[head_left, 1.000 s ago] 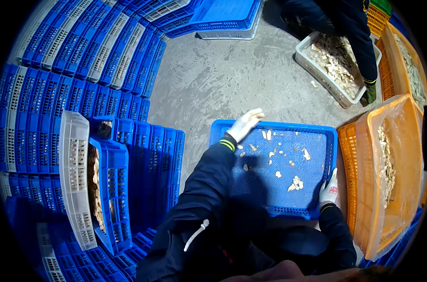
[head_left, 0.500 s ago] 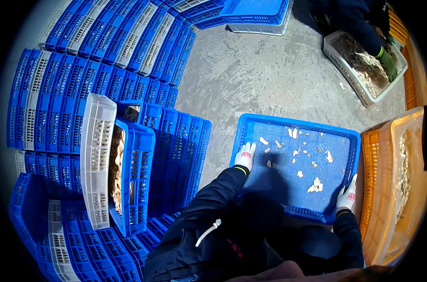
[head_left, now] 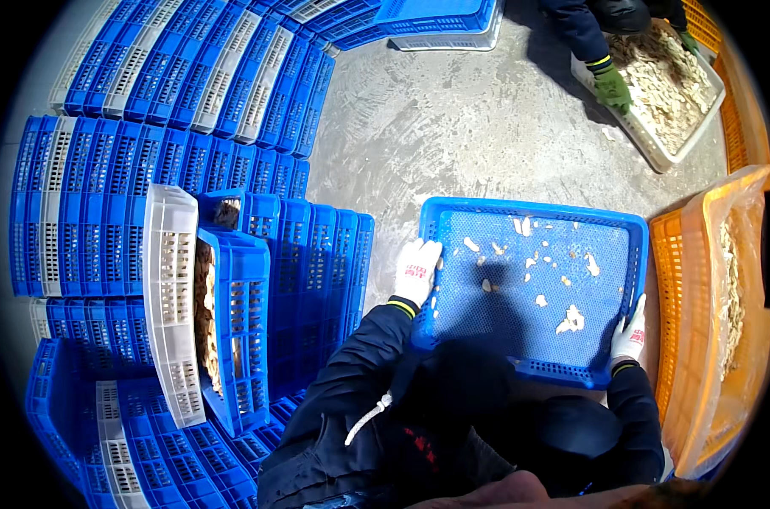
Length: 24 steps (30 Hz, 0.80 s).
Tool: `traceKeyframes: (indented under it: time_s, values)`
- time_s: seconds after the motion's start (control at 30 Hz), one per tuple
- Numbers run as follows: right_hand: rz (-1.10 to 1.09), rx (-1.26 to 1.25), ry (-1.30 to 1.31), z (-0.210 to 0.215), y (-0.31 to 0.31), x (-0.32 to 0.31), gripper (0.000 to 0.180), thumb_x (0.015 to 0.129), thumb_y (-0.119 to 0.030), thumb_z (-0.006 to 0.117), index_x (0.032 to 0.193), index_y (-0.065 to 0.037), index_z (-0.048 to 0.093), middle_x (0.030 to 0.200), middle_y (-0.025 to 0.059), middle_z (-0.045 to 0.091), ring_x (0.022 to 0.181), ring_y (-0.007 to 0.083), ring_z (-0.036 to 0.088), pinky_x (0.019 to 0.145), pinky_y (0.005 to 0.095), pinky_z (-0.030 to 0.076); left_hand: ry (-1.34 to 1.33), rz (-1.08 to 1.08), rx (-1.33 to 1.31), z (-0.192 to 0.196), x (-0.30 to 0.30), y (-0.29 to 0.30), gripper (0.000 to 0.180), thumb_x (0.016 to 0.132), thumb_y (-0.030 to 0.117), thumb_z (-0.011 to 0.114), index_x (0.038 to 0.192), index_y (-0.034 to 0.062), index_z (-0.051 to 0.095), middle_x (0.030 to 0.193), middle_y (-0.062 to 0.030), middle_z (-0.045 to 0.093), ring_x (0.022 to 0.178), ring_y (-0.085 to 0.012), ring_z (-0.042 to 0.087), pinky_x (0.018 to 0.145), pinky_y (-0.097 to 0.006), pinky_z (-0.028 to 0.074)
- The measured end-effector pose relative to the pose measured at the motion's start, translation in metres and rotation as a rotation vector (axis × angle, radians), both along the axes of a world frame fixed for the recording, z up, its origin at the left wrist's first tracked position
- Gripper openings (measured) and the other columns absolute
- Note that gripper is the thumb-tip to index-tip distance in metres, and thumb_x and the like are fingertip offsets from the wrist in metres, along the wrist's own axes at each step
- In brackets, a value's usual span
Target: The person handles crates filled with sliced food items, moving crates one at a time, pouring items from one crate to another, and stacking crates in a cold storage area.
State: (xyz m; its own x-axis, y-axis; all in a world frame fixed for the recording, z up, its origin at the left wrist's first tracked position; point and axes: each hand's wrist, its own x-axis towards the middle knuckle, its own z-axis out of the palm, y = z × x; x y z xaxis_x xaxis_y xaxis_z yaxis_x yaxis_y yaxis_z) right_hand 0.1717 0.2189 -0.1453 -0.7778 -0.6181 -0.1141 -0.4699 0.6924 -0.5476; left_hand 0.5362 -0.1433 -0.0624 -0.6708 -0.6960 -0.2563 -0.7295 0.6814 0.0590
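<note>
A shallow blue plastic crate (head_left: 533, 271) with a mesh bottom lies in front of me. Scattered over its bottom are pale, irregular flat pieces (head_left: 571, 320), whose kind I cannot tell. My left hand (head_left: 416, 270), in a white glove, grips the crate's left wall, fingertips at the rim. On the opposite side my right hand (head_left: 629, 338), gloved alike, holds the right wall near its front corner, with its thumb on the rim. Both hands are closed on the crate, and part of their fingers is hidden by its walls.
Stacks of blue and white crates (head_left: 88, 204) fill the left. A tilted blue crate (head_left: 245, 327) there holds pale pieces, beside a white crate (head_left: 173, 305). An orange crate (head_left: 699, 331) with a plastic liner stands right. Far right, another person's green-gloved hand (head_left: 612, 89) touches a full white crate (head_left: 666, 161).
My left hand has moved from inside the blue crate's left wall outward to its rim. The other person's hand has shifted left, showing more of the white crate's contents. The view has shifted slightly.
</note>
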Motion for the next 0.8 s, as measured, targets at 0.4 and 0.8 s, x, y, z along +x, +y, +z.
traceKeyframes:
  time_s: [0.4, 0.8]
  values:
    - [0.023, 0.007, 0.02, 0.002, -0.008, 0.007, 0.075, 0.083, 0.006, 0.053, 0.149, -0.005, 0.02, 0.131, 0.0272, 0.048, 0.121, 0.0401, 0.048, 0.103, 0.0409, 0.038, -0.644, -0.419, -0.246, -0.087, 0.002, -0.006, 0.045, 0.092, 0.012, 0.039, 0.135, -0.0002, 0.039, 0.12, -0.0208, 0.058, 0.123, -0.034, 0.048, 0.116, -0.047, 0.015]
    - [-0.005, -0.018, -0.021, 0.006, -0.008, 0.009, 0.074, 0.082, 0.007, 0.054, 0.148, -0.004, 0.022, 0.134, 0.0272, 0.046, 0.124, 0.0396, 0.046, 0.105, 0.0396, 0.037, -0.533, -0.346, -0.226, -0.116, 0.013, 0.005, 0.048, 0.091, 0.009, 0.041, 0.137, -0.0042, 0.036, 0.104, -0.0169, 0.064, 0.105, -0.0307, 0.058, 0.112, -0.052, 0.021]
